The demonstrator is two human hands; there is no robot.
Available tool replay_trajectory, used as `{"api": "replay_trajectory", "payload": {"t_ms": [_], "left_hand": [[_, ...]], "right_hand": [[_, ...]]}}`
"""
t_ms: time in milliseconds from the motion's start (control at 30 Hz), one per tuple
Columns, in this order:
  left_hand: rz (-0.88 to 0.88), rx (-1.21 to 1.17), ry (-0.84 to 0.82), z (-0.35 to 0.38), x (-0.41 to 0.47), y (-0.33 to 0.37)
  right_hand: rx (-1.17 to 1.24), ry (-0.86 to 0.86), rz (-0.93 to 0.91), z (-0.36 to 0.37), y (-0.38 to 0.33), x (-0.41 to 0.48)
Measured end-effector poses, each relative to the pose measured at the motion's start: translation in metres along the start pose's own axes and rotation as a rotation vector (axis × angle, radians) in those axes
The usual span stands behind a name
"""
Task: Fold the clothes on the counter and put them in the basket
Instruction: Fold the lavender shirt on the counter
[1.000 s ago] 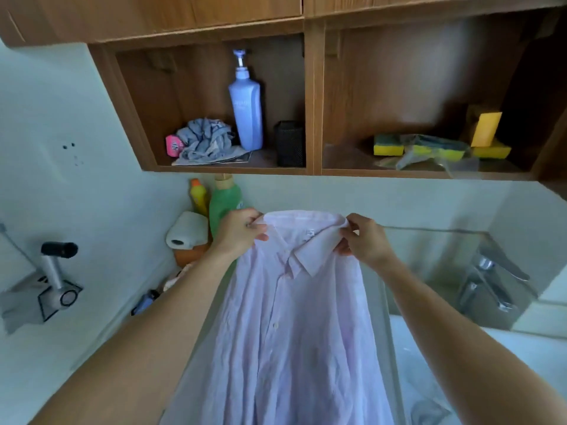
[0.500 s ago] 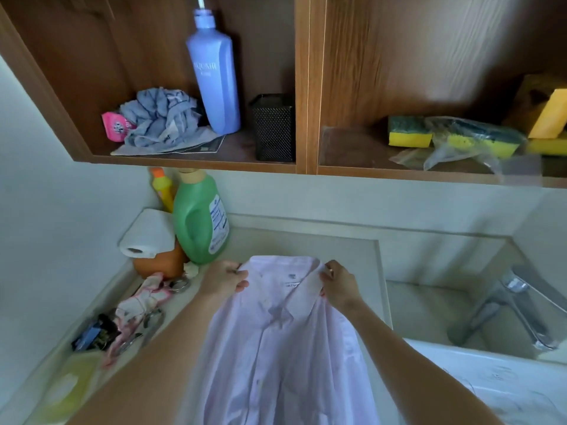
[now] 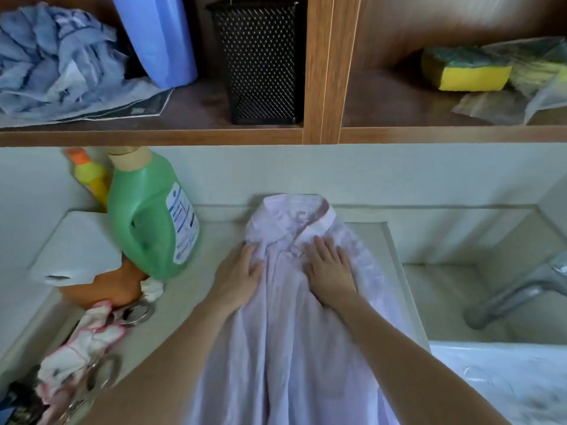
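shirt (image 3: pixel 291 348) hem (perhaps sleeves) out of frame

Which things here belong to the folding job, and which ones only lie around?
For the job:
- pale shirt, laid on the counter
- left hand and right hand, both pressing flat on it

Lying about:
- green detergent bottle
- paper roll
- yellow sponge
- black mesh holder
- tap
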State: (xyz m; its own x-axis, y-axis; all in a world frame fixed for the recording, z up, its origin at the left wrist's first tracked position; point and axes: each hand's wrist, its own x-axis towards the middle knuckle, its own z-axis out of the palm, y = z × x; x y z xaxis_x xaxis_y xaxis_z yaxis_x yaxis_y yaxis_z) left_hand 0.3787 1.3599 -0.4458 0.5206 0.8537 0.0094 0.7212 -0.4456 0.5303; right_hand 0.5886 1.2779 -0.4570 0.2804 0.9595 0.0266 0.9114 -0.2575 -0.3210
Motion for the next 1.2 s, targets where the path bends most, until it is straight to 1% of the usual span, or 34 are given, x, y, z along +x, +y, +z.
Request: {"api": "replay_trajectory", "payload": {"t_ms": [33, 67, 100, 233, 300, 367, 433, 533, 600, 667, 700, 767, 800, 833, 867, 900, 933, 967, 1033, 1100, 1133, 1200], "left_hand": [[0.018, 0.197, -0.025, 0.012, -0.009, -0.013], [0.059, 0.342, -0.012, 0.019, -0.014, -0.024], [0.104, 0.421, 0.014, 0.022, -0.015, -0.033], [0.178, 0.475, 0.011, 0.008, 0.003, -0.053], [0.24, 0.513, -0.023, 0.001, 0.016, -0.063], [0.285, 0.504, -0.076, -0.006, 0.025, -0.073], [0.291, 0.451, -0.072, -0.013, 0.032, -0.08], [0.252, 0.341, -0.03, -0.019, 0.039, -0.086], [0.26, 0.335, -0.022, -0.02, 0.038, -0.089], [0.289, 0.364, -0.049, -0.023, 0.039, -0.089], [0.261, 0.381, -0.069, -0.024, 0.041, -0.084], [0.135, 0.411, -0.123, -0.026, 0.041, -0.062], [0.1, 0.396, -0.089, -0.024, 0.035, -0.044], [0.083, 0.373, -0.019, -0.022, 0.022, -0.026], [0.104, 0.335, 0.067, -0.015, 0.005, -0.008], [0.141, 0.295, 0.092, -0.002, -0.019, 0.009], [0.19, 0.28, 0.069, 0.016, -0.043, 0.021], [0.211, 0.286, 0.005, 0.03, -0.067, 0.033], [0.172, 0.356, -0.08, 0.05, -0.103, 0.04], [0.155, 0.41, -0.05, 0.059, -0.11, 0.033], [0.144, 0.425, -0.041, 0.06, -0.108, 0.029], [0.141, 0.439, -0.058, 0.06, -0.104, 0.025]], "right_hand": [[-0.057, -0.011, -0.012, 0.01, 0.004, -0.004], [-0.086, -0.005, -0.017, 0.014, 0.007, -0.003], [-0.105, 0.01, -0.027, 0.016, 0.009, 0.001], [-0.148, -0.052, -0.078, 0.01, 0.018, 0.016], [-0.144, -0.077, -0.085, 0.008, 0.021, 0.024], [-0.127, -0.085, -0.101, 0.008, 0.025, 0.029], [-0.115, -0.078, -0.115, 0.007, 0.03, 0.035], [-0.108, -0.055, -0.124, 0.005, 0.034, 0.041], [-0.096, -0.04, -0.124, 0.005, 0.035, 0.042], [-0.084, -0.037, -0.131, 0.005, 0.036, 0.043], [-0.086, -0.031, -0.134, 0.005, 0.036, 0.044], [-0.094, -0.026, -0.133, 0.004, 0.036, 0.045], [-0.1, -0.032, -0.134, 0.003, 0.038, 0.046], [-0.107, -0.033, -0.137, 0.003, 0.038, 0.046], [-0.125, -0.034, -0.138, 0.004, 0.037, 0.048], [-0.133, -0.041, -0.134, 0.004, 0.035, 0.048], [-0.134, -0.05, -0.12, 0.005, 0.034, 0.048], [-0.144, -0.069, -0.095, 0.006, 0.032, 0.049], [-0.216, -0.14, -0.043, 0.006, 0.023, 0.047], [-0.241, -0.23, -0.056, -0.002, 0.006, 0.037], [-0.229, -0.277, -0.094, -0.009, -0.004, 0.03], [-0.107, -0.331, -0.124, -0.028, -0.012, 0.0]]}}
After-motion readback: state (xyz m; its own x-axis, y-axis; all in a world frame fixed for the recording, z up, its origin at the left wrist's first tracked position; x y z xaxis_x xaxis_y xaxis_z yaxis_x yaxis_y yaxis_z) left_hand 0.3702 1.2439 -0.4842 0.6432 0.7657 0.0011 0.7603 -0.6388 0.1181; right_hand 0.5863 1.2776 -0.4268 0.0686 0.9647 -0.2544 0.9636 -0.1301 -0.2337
